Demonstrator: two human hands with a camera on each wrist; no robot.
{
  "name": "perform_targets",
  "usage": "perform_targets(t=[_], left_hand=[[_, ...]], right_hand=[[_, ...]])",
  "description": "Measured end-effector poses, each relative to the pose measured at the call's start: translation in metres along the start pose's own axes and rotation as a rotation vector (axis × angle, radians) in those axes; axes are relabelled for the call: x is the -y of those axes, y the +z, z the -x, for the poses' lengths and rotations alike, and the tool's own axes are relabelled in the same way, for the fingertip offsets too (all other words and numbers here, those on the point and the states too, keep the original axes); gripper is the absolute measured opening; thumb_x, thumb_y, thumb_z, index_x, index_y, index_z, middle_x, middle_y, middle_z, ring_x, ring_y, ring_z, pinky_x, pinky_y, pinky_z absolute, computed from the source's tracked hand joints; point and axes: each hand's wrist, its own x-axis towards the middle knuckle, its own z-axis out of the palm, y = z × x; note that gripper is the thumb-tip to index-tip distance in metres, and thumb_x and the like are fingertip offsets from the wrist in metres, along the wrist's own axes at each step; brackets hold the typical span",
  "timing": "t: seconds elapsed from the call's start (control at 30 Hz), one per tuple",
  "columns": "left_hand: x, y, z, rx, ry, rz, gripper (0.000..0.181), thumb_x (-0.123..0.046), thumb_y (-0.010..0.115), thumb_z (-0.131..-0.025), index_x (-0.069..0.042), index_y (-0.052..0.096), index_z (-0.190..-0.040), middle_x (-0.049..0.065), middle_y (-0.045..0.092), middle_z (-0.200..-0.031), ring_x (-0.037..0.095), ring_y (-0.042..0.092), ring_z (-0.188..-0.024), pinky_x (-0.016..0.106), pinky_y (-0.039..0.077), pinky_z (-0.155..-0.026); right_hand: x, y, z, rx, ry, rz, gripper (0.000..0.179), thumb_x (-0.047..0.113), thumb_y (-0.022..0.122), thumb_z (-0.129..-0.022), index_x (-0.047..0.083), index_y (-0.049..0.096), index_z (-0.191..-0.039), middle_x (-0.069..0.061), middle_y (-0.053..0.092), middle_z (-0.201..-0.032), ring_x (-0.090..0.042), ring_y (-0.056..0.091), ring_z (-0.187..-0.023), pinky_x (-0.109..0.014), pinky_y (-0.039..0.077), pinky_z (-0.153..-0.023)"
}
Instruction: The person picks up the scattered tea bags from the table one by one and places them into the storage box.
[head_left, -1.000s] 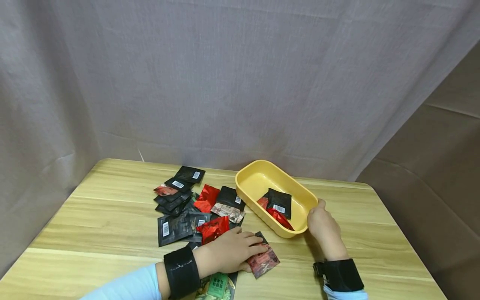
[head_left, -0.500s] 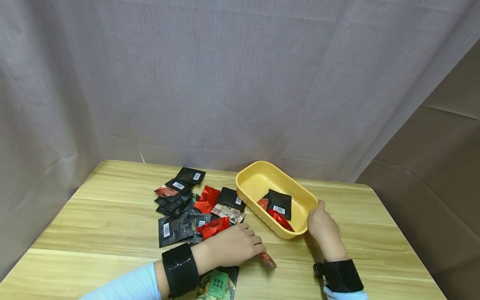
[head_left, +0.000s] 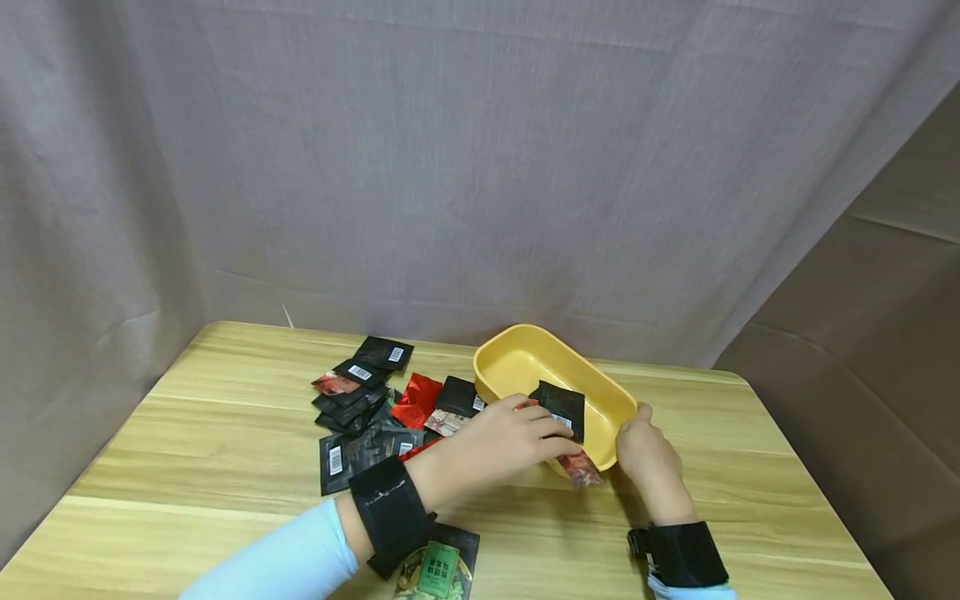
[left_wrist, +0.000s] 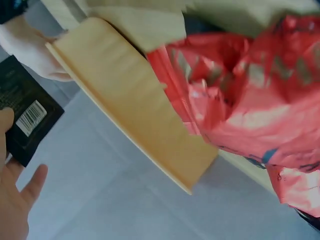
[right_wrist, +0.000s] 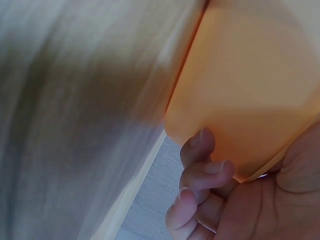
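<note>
left hand [head_left: 517, 437] pinches a sachet [head_left: 580, 468] at the yellow bin [head_left: 573, 373], right hand [head_left: 648, 452] grips the bin's end — early release could drop short.

Both hands are bare. Left of and nearer than the tub [head_left: 615, 400], the left hand [head_left: 510, 437] leads back to a broad black wristband [head_left: 390, 506], its outer face marked by pale scuffs. Farther from the tub comes a plain light blue sleeve [head_left: 281, 550], lightly creased by the cuff. Close to the tub's right end is the right hand [head_left: 647, 450], with short nails; nearer than the tub sit a matching black band [head_left: 686, 554], a dark buckle-like piece [head_left: 638, 542] at its side, and a wrinkled light blue cuff [head_left: 693, 591].
</note>
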Motion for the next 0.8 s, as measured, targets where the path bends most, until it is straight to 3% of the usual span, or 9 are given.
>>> perform_targets(t=[0.1,0.33,0.53,0.67,0.8], left_hand=[[0.005,0.007,-0.009,0.018,-0.058,-0.073,0.036,-0.021,0.055,-0.101,-0.034,0.062,-0.133,-0.016,0.062,-0.129,0.006,0.055,-0.119,0.028,0.042,-0.096],[0.004,0.031,-0.023,0.127,-0.178,-0.106,0.035,-0.023,0.055,-0.1,-0.031,0.062,-0.134,-0.012,0.062,-0.13,0.009,0.057,-0.117,0.033,0.043,-0.099],[0.0,0.047,-0.023,0.244,-0.25,-0.011,0.031,-0.032,0.054,-0.102,-0.026,0.064,-0.131,-0.009,0.066,-0.121,0.011,0.063,-0.107,0.032,0.046,-0.091],[-0.001,0.051,-0.021,0.28,-0.303,0.048,0.041,-0.044,0.042,-0.105,-0.025,0.059,-0.137,-0.007,0.064,-0.126,0.013,0.061,-0.114,0.036,0.045,-0.096],[0.0,0.052,-0.017,0.311,-0.324,0.066,0.046,-0.047,0.039,-0.105,-0.025,0.054,-0.143,-0.006,0.058,-0.137,0.014,0.056,-0.123,0.039,0.042,-0.102]], right_hand=[[-0.001,0.0,0.0,0.001,0.003,0.001,0.049,0.014,0.02,-0.102,-0.016,0.015,-0.141,-0.033,0.062,-0.09,-0.043,0.064,-0.076,-0.052,0.047,-0.058],[-0.001,0.001,-0.001,-0.005,0.002,0.003,0.05,0.014,0.019,-0.102,-0.016,0.014,-0.142,-0.038,0.061,-0.099,-0.048,0.064,-0.084,-0.055,0.049,-0.063],[0.0,0.001,-0.001,0.006,0.006,-0.004,0.05,0.015,0.02,-0.103,-0.015,0.013,-0.142,-0.033,0.063,-0.092,-0.038,0.063,-0.074,-0.05,0.047,-0.058],[0.0,0.001,-0.001,0.01,0.004,-0.002,0.05,0.014,0.02,-0.102,-0.016,0.013,-0.142,-0.035,0.063,-0.093,-0.04,0.064,-0.076,-0.051,0.047,-0.059],[0.001,0.002,-0.002,0.005,-0.003,0.008,0.05,0.014,0.02,-0.102,-0.017,0.014,-0.141,-0.038,0.062,-0.096,-0.045,0.065,-0.081,-0.054,0.048,-0.062]])
